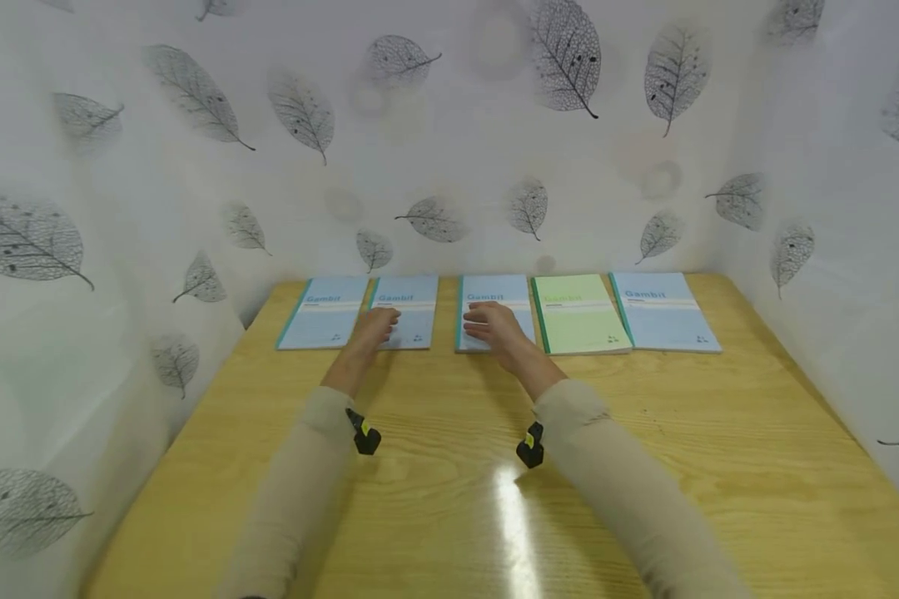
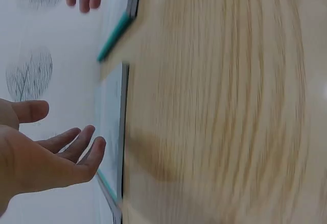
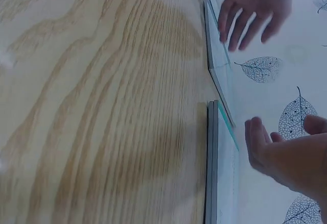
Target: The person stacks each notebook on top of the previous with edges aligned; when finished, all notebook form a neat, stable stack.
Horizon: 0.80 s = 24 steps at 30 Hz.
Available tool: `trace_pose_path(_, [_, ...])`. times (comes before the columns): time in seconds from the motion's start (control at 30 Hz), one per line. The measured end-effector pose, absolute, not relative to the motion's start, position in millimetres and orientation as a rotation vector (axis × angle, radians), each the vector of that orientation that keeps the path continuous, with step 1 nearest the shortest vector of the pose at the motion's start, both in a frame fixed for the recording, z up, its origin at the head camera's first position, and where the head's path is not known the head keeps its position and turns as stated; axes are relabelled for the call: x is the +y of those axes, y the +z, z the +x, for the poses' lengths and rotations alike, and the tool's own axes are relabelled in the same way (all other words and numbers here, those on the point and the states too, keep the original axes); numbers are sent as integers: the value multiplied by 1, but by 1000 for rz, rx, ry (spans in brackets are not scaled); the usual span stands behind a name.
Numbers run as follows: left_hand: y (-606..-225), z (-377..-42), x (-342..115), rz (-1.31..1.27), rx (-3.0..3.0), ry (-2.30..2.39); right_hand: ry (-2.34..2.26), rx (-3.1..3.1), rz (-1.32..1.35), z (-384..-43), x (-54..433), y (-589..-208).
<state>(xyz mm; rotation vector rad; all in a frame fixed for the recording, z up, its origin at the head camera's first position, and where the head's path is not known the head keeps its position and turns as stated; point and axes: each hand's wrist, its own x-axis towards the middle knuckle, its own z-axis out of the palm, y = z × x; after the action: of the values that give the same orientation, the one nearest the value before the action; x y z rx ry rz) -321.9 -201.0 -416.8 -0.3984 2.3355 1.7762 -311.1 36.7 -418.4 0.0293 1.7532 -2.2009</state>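
My left hand [image 1: 372,330] hovers over the second blue notebook [image 1: 414,320] from the left, fingers loosely bent and holding nothing. Over the middle blue notebook [image 1: 511,291] is my right hand [image 1: 499,331], its fingers relaxed and also holding nothing. Both palms face inward, as the left wrist view shows with the left hand [image 2: 56,155] above the notebook edge [image 2: 122,122]. In the right wrist view, two layers show along the edge of the notebook [image 3: 213,168] beside the right hand [image 3: 288,152]. A green notebook [image 1: 580,316] lies just right of the middle one.
More blue notebooks lie at the row's far left [image 1: 318,324] and far right [image 1: 670,316], all with covers up. The row runs along the back of a wooden table [image 1: 434,482]. White leaf-patterned cloth [image 1: 464,158] hangs behind and at both sides.
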Motion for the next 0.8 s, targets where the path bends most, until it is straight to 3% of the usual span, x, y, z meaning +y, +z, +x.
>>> trace_pose_path(0.3, [-418, -314, -253, -479, 2376, 1671, -1962, 1568, -131, -313, 12, -426])
trace_pose_path(0.5, [-415, -315, -246, -436, 2354, 1645, -1894, 1580, -227, -307, 1, -434])
trace_pose_path(0.8, [-409, -319, -252, -507, 2470, 1582, -1956, 1543, -109, -298, -1, -437])
